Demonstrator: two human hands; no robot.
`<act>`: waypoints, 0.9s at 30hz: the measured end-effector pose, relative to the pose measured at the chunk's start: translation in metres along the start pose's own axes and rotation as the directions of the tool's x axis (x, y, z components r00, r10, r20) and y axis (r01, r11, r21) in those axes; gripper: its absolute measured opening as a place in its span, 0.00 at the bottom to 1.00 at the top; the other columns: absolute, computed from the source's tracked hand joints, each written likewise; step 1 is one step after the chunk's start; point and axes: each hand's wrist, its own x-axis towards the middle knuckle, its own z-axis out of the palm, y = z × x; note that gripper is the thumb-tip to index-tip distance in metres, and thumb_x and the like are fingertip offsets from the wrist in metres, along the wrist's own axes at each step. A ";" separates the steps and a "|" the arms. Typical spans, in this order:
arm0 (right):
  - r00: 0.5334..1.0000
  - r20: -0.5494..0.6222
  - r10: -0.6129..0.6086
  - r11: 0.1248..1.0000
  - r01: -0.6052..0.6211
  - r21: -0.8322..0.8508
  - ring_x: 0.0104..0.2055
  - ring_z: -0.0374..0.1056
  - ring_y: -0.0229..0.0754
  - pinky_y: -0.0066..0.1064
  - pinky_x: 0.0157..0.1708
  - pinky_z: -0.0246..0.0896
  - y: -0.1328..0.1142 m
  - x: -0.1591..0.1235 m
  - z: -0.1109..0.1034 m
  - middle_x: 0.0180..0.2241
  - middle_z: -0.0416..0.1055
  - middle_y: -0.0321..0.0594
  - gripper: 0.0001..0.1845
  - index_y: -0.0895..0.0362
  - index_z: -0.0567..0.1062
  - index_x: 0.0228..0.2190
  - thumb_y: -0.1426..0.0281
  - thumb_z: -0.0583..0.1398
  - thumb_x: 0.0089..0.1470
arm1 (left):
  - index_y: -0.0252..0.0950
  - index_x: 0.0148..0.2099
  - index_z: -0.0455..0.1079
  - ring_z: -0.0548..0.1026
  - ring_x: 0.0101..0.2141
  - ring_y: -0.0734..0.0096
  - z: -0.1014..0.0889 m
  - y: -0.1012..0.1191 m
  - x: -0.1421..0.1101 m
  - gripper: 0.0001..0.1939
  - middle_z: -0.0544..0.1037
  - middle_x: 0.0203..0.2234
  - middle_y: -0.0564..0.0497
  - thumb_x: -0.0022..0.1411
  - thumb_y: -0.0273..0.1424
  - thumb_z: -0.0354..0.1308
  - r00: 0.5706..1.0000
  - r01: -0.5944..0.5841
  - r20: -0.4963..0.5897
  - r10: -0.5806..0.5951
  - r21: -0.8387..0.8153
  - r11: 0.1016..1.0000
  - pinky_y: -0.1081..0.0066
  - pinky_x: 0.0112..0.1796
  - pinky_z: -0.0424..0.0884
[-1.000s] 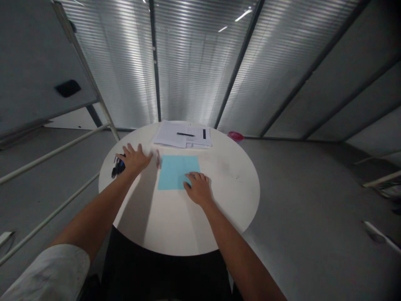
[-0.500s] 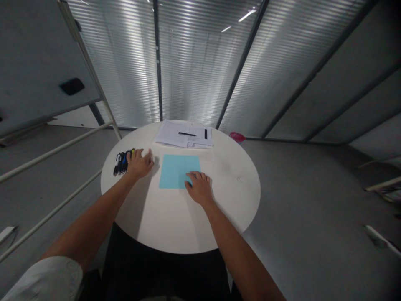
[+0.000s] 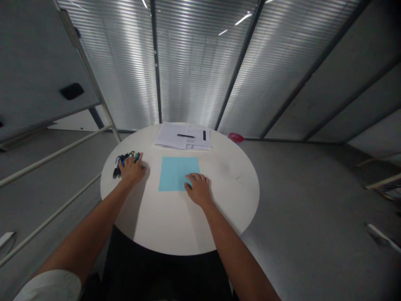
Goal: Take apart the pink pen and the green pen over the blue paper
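Observation:
My left hand [image 3: 133,171] lies over a row of pens [image 3: 117,170] at the left side of the round white table [image 3: 175,225]. Its fingers are spread across the pens and cover part of them. A green pen [image 3: 137,157] shows at the fingertips, by the right end of the row. My right hand [image 3: 199,190] rests with fingers apart on the lower right corner of a light blue square sheet of paper [image 3: 173,172]. The sheet lies flat in the middle of the table.
A stack of white papers [image 3: 171,136] lies at the table's far edge, with a black pen [image 3: 186,135] on top. Beyond stands a wall with blinds [image 3: 188,83]. A whiteboard stand [image 3: 56,156] is at the left. Something pink [image 3: 236,137] shows past the far right edge.
My left hand has moved left and slightly nearer, further over the pens, and the green pen now shows by its fingertips. My right hand stays on the blue sheet.

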 end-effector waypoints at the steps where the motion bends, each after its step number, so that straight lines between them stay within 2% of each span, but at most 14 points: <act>1: 1.000 0.002 0.002 1.000 -0.002 0.002 0.54 0.59 0.47 0.41 0.53 0.49 0.000 0.000 0.000 0.53 0.69 0.39 0.18 0.48 0.72 0.51 0.61 0.55 0.60 | 0.36 0.68 0.55 0.58 0.57 0.43 -0.001 0.000 -0.001 0.32 0.65 0.57 0.34 0.61 0.32 0.50 1.000 -0.009 -0.012 0.009 -0.004 1.000 0.41 0.57 0.44; 6: 1.000 0.012 0.000 1.000 0.000 0.015 0.55 0.59 0.47 0.41 0.54 0.49 -0.001 -0.001 -0.002 0.54 0.69 0.40 0.19 0.48 0.71 0.52 0.61 0.54 0.61 | 0.33 0.65 0.60 0.57 0.59 0.45 -0.007 0.005 -0.009 0.30 0.62 0.60 0.34 0.60 0.30 0.51 0.989 -0.101 -0.107 0.098 -0.019 0.995 0.45 0.59 0.42; 10: 1.000 0.016 0.001 1.000 -0.001 0.027 0.56 0.58 0.47 0.41 0.55 0.49 0.000 -0.001 -0.003 0.55 0.68 0.39 0.20 0.48 0.70 0.53 0.62 0.55 0.59 | 0.36 0.55 0.70 0.57 0.60 0.48 -0.012 0.021 -0.020 0.21 0.62 0.60 0.40 0.63 0.32 0.48 0.976 -0.197 -0.104 0.190 -0.060 0.978 0.51 0.58 0.52; 16: 1.000 0.026 0.000 0.999 -0.001 0.041 0.58 0.56 0.46 0.41 0.56 0.48 -0.001 -0.003 -0.005 0.57 0.67 0.39 0.20 0.48 0.71 0.53 0.62 0.56 0.58 | 0.36 0.58 0.67 0.64 0.56 0.54 -0.012 0.061 -0.062 0.22 0.66 0.56 0.40 0.64 0.35 0.47 0.935 -0.354 -0.061 0.349 -0.223 0.908 0.56 0.56 0.61; 20: 0.999 -0.032 0.031 0.996 -0.028 0.084 0.59 0.55 0.46 0.40 0.57 0.48 0.002 -0.004 -0.004 0.57 0.66 0.41 0.19 0.49 0.72 0.51 0.63 0.56 0.59 | 0.35 0.58 0.66 0.65 0.55 0.54 -0.014 0.081 -0.095 0.22 0.67 0.54 0.39 0.64 0.35 0.48 0.909 -0.412 -0.045 0.415 -0.266 0.872 0.55 0.55 0.63; 23: 0.994 -0.071 0.088 0.987 -0.077 0.140 0.57 0.57 0.44 0.38 0.57 0.49 0.006 -0.005 -0.003 0.54 0.68 0.41 0.17 0.50 0.74 0.49 0.66 0.56 0.59 | 0.35 0.60 0.65 0.64 0.55 0.54 -0.018 0.085 -0.114 0.22 0.67 0.55 0.38 0.65 0.35 0.48 0.887 -0.450 -0.027 0.461 -0.271 0.851 0.55 0.55 0.63; 25: 0.992 -0.063 0.110 0.982 -0.099 0.160 0.56 0.58 0.43 0.38 0.56 0.50 0.007 -0.006 -0.004 0.53 0.68 0.40 0.16 0.50 0.74 0.49 0.67 0.56 0.59 | 0.36 0.61 0.64 0.63 0.57 0.54 -0.020 0.083 -0.124 0.23 0.67 0.55 0.38 0.65 0.36 0.47 0.874 -0.472 -0.016 0.485 -0.257 0.843 0.54 0.56 0.62; 27: 0.994 -0.035 0.101 0.985 -0.095 0.146 0.57 0.57 0.44 0.39 0.56 0.50 0.006 -0.010 -0.008 0.54 0.68 0.40 0.17 0.49 0.73 0.50 0.67 0.56 0.59 | 0.36 0.62 0.63 0.61 0.58 0.52 -0.022 0.077 -0.130 0.24 0.66 0.57 0.37 0.65 0.37 0.47 0.880 -0.464 -0.006 0.475 -0.228 0.856 0.52 0.57 0.60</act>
